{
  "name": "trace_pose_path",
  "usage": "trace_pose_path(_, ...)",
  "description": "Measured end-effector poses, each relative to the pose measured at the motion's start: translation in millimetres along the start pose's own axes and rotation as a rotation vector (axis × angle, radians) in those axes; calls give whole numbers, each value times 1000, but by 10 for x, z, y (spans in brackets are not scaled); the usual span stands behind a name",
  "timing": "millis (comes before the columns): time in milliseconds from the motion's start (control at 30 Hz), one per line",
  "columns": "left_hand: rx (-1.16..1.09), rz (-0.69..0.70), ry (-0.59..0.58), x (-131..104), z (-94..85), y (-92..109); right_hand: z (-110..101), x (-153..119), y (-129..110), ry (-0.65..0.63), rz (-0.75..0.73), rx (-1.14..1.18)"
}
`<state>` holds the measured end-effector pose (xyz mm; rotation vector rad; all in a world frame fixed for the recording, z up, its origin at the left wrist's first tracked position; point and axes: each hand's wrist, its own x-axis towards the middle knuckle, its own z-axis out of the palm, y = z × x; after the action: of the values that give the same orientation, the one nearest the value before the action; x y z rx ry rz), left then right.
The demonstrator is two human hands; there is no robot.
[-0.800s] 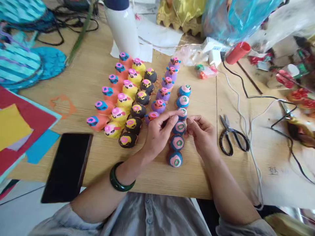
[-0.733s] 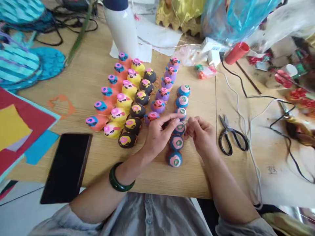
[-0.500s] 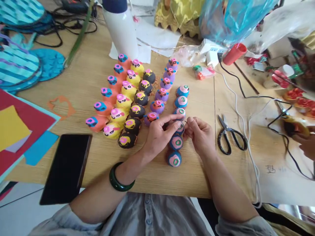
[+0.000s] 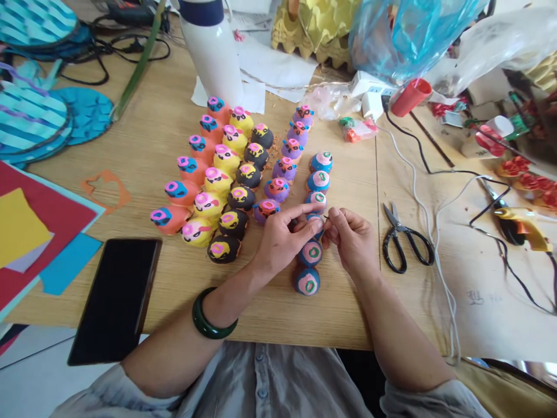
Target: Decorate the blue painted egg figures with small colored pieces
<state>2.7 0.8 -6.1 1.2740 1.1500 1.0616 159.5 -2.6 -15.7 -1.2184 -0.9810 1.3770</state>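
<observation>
My left hand (image 4: 282, 237), with a dark green bangle (image 4: 214, 313) on its wrist, reaches over a row of blue balls. Its thumb and forefinger come together above a blue ball (image 4: 315, 225) that they partly cover; what they hold, if anything, is too small to name. Just to the right, my right hand (image 4: 350, 237) pinches a tiny thin dark piece (image 4: 326, 217) between thumb and forefinger. The blue balls, such as the nearest one (image 4: 307, 281), have pink tops with green rings. Rows of purple (image 4: 277, 190), black (image 4: 224, 248), yellow (image 4: 197, 231) and orange balls (image 4: 169, 218) stand to the left.
Black-handled scissors (image 4: 402, 237) lie right of my right hand, beside white cables (image 4: 439, 273). A yellow glue gun (image 4: 533, 227) rests farther right. A phone (image 4: 116, 299) and coloured sheets (image 4: 52, 215) lie left. A white bottle (image 4: 213, 64) and egg trays (image 4: 313, 32) stand behind.
My hands stay almost in place, with only small finger movement at the dark piece. Another person's hand at the right edge has let go of the glue gun and left the view.
</observation>
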Motion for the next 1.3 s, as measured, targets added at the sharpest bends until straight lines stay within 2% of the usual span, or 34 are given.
trace_pose_path(200, 34, 5, -36, -8, -1, 42, -14, -23, 3, -33, -7, -64)
trace_pose_path(600, 44, 76, 55, 3, -15, -7, -12, -23, -46, -59, 49, 4)
trace_pose_path(833, 48, 54, 60, -2, -15, 25, -11, -20, -45, -49, 49, 5)
trace_pose_path(1033, -49, 63, 63, -10, 4, 36, 1, -33, -73, -67, 57, -16)
trace_pose_path(1300, 50, 33, 56, -4, -13, 16, 0, -26, -83, -83, 50, -38)
